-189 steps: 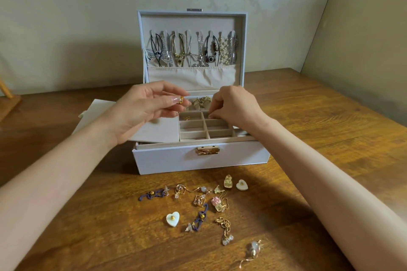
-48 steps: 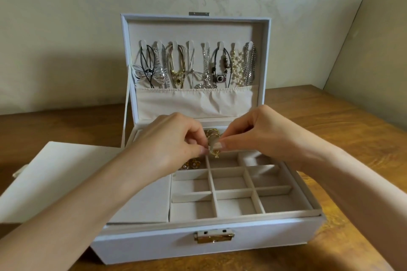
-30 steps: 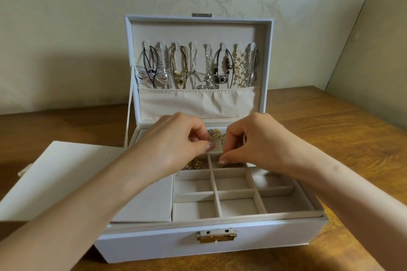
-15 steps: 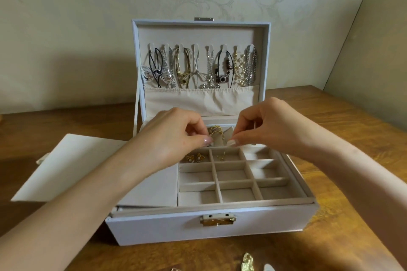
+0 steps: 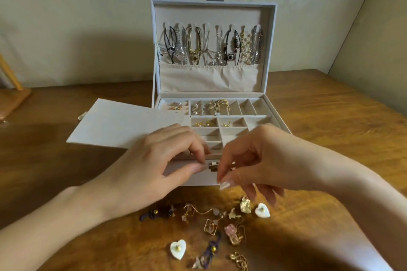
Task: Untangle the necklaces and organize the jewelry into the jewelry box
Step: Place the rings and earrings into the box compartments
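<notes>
The white jewelry box (image 5: 280, 121) stands open on the wooden table. Several necklaces (image 5: 211, 47) hang on hooks inside its lid. Gold rings (image 5: 220, 105) and small gold earrings (image 5: 203, 124) lie in the back compartments. In front of the box, my left hand (image 5: 158, 160) hovers with curled fingers, and I see nothing in it. My right hand (image 5: 259, 160) hangs over the loose jewelry, its fingers pointing down and holding nothing. Below them lie two white heart earrings (image 5: 262, 210) (image 5: 178, 248), purple knot pieces (image 5: 154, 213), a pink charm (image 5: 233, 232) and gold chains (image 5: 239, 259).
A flat white panel (image 5: 123, 125) rests on the box's left side and juts over the table. The box's gold clasp (image 5: 213, 165) shows between my hands. A wooden stand (image 5: 13, 99) sits at the far left. Walls close the back and right.
Both hands have pulled back out of the box's rear compartments to its front, above the loose jewelry. The view has dropped, so the table pieces show again.
</notes>
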Demonstrator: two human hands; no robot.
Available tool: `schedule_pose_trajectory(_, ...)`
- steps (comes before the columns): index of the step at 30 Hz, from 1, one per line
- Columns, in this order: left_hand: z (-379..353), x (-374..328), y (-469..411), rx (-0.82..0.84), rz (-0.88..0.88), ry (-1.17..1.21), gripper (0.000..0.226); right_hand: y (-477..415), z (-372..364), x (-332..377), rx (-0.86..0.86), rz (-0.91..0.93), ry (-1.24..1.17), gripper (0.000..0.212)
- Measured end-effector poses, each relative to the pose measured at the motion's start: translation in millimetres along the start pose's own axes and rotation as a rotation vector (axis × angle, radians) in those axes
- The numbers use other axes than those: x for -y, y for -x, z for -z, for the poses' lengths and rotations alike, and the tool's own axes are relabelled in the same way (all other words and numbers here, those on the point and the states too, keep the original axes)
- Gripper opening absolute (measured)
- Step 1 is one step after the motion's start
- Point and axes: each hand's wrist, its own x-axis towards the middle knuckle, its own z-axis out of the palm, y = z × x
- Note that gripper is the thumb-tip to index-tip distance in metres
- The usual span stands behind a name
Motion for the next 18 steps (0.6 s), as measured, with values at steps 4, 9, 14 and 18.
schedule_pose_trajectory(4,5,3,3,0.080,-0.065,-0.079,0.010,0,-17,-2,0.007,-0.038,0.101,0.006)
schedule_pose_trajectory(9,15,8,-1,0.135,-0.057,-0.039,0.016,-12,-50,-6,-0.073,0.076,0.354,0.026)
schedule_pose_trajectory(14,14,6,0,0.074,0.012,0.084,0.014,-19,-67,-9,-0.185,0.280,0.487,0.007)
schedule_pose_trajectory(18,12,-1,0,-0.033,0.073,0.186,0.016,-11,-48,-2,-0.205,0.228,0.221,0.003)
